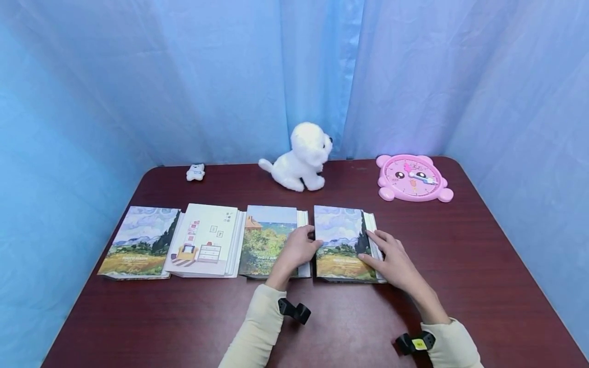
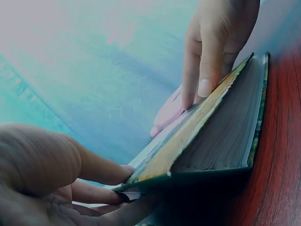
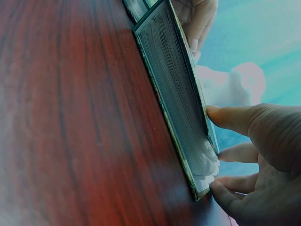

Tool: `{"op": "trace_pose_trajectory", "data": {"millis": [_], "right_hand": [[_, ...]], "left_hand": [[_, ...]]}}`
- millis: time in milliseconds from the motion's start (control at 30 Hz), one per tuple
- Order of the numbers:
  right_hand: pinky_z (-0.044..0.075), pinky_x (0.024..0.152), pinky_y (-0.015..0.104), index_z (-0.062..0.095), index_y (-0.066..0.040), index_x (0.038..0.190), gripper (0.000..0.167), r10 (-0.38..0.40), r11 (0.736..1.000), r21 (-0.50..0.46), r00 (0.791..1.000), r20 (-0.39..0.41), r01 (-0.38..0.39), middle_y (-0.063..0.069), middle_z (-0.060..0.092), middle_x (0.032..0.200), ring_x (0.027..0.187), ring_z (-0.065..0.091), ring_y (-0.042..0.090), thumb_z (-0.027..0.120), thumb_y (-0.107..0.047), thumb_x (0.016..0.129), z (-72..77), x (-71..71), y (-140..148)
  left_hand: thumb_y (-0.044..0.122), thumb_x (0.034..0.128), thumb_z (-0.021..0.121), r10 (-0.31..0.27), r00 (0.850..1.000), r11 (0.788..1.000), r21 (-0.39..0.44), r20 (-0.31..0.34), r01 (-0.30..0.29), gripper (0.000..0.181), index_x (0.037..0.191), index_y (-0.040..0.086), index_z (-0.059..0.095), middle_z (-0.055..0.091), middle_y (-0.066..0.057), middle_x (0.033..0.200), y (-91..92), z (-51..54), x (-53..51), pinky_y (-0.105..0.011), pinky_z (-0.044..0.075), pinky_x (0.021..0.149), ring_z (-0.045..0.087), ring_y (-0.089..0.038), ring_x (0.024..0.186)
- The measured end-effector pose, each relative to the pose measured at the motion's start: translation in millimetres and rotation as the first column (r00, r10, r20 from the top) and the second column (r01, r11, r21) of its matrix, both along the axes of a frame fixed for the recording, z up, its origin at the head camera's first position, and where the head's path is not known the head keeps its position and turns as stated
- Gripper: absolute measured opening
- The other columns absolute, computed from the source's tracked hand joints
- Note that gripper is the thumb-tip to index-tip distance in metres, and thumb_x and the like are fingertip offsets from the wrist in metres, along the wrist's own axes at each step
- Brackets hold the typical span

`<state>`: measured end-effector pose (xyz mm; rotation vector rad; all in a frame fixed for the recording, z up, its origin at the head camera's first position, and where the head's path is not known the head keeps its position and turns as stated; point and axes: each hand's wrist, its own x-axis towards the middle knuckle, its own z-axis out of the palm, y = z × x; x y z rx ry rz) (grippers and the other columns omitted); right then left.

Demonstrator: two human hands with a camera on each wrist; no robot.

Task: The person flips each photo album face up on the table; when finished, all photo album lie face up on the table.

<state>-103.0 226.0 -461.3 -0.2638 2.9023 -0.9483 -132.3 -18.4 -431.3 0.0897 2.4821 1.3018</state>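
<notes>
On the table the rightmost photo album point(image 1: 338, 237) lies flat, its cover painted with a golden field, dark trees and a cloudy sky. My left hand point(image 1: 296, 250) holds its left side, the thumb on the cover's edge and the fingers around the spine in the left wrist view. At the opposite side, my right hand point(image 1: 395, 260) grips the album with the thumb on the cover. Its other fingers touch the page edges and lower cover in the right wrist view. The cover slants above the thick pages point(image 3: 171, 75). Just left lies an album with a house and sea point(image 1: 267, 230), partly behind my left hand.
Further left in the row are a white album with an armchair drawing point(image 1: 202, 240) and another field-painting album point(image 1: 140, 240). Behind stand a white plush dog point(image 1: 299, 161), a small white bear toy point(image 1: 195, 172) and a pink toy clock point(image 1: 412, 179). Blue curtains point(image 1: 221, 82) surround the table.
</notes>
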Motion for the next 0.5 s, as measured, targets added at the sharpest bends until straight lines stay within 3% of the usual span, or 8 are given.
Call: {"op": "trace_pose_trajectory", "data": {"millis": [300, 500], "right_hand": [[0.031, 0.1, 0.068, 0.044, -0.006, 0.143, 0.068, 0.0, 1.0, 0.004, 1.0, -0.019, 0.0, 0.026, 0.034, 0.146, 0.131, 0.03, 0.047, 0.067, -0.038, 0.088, -2.1, 0.2, -2.2], [0.033, 0.099, 0.067, 0.044, -0.004, 0.143, 0.066, 0.005, 1.0, -0.004, 1.0, -0.005, -0.005, 0.028, 0.034, 0.146, 0.129, 0.035, 0.048, 0.065, -0.037, 0.09, 3.9, -1.6, -0.8]], "left_hand": [[0.018, 0.0948, 0.06, 0.02, 0.999, 1.0, -0.004, -0.036, -0.02, 0.047, 0.137, 0.002, 0.049, 0.06, -0.014, 0.125, -4.6, -1.4, 0.7, -0.041, 0.052, 0.088, 0.062, -0.027, 0.109], [0.018, 0.0953, 0.058, 0.049, 0.994, 0.998, -0.02, -0.099, -0.051, 0.049, 0.139, 0.0, 0.046, 0.055, -0.017, 0.13, -7.5, 7.3, -1.3, -0.042, 0.051, 0.091, 0.062, -0.028, 0.109]]}}
